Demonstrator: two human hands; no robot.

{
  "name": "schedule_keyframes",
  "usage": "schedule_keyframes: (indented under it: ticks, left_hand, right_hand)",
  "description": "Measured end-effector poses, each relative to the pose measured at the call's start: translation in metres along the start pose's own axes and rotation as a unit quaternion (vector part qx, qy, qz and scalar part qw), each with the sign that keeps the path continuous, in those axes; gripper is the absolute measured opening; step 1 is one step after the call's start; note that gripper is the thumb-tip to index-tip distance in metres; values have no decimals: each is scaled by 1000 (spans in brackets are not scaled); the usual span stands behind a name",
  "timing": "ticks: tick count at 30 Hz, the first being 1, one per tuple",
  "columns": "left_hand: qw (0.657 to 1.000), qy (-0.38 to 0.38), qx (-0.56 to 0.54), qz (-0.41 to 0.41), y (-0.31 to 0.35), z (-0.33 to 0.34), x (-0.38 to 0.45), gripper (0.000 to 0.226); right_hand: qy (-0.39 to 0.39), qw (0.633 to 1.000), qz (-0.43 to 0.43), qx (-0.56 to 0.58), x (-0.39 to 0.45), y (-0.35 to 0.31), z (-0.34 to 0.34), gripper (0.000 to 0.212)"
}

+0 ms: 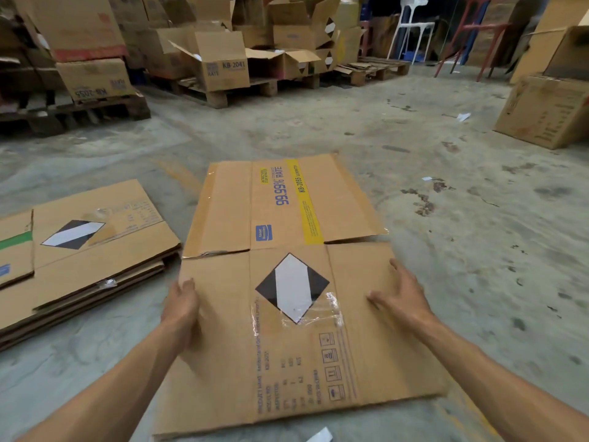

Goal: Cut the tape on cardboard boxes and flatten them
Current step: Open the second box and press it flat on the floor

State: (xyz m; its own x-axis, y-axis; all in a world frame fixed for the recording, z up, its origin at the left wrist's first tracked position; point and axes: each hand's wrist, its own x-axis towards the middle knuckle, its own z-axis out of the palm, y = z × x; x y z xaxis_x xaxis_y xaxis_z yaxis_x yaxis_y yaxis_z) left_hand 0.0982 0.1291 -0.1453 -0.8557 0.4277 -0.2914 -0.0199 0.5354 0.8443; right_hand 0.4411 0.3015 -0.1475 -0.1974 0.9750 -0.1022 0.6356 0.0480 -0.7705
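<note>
A flattened cardboard box lies on the concrete floor in front of me, with a black and white diamond label and a patch of clear tape in its middle. Its far flaps carry blue print and a yellow stripe. My left hand curls over the box's left edge, thumb on top. My right hand rests flat on the right part of the box, fingers spread. No cutter shows in either hand.
A stack of flattened boxes lies on the floor to the left. Wooden pallets with open and stacked boxes line the back. A large box stands at the right, chairs behind it.
</note>
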Motion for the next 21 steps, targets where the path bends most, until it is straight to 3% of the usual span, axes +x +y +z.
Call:
schedule_keyframes:
  ticks: [4, 7, 11, 14, 17, 19, 21]
  left_hand:
    - [995, 18, 59, -73, -4, 7, 24, 62]
    - [993, 30, 89, -72, -4, 8, 26, 63]
    - [994, -3, 42, -103, -2, 4, 29, 86]
    - [988, -89, -23, -121, 21, 1, 22, 53]
    - [974, -146, -73, -158, 47, 4, 15, 39]
    - [962, -175, -119, -173, 66, 9, 4, 27]
    - [957, -188, -147, -167, 79, 21, -9, 26]
  right_hand:
    - [-86, 980, 8, -179, 7, 15, 18, 83]
    - [-94, 959, -1, -266, 8, 16, 16, 79]
    - [-64, 939, -31, -337, 8, 18, 12, 77]
    - [-18, 946, -18, -322, 8, 14, 8, 77]
    - [18, 962, -56, -267, 8, -8, 10, 72]
    - [-7, 977, -95, -190, 3, -33, 15, 67]
    - [-83, 987, -122, -64, -7, -61, 23, 69]
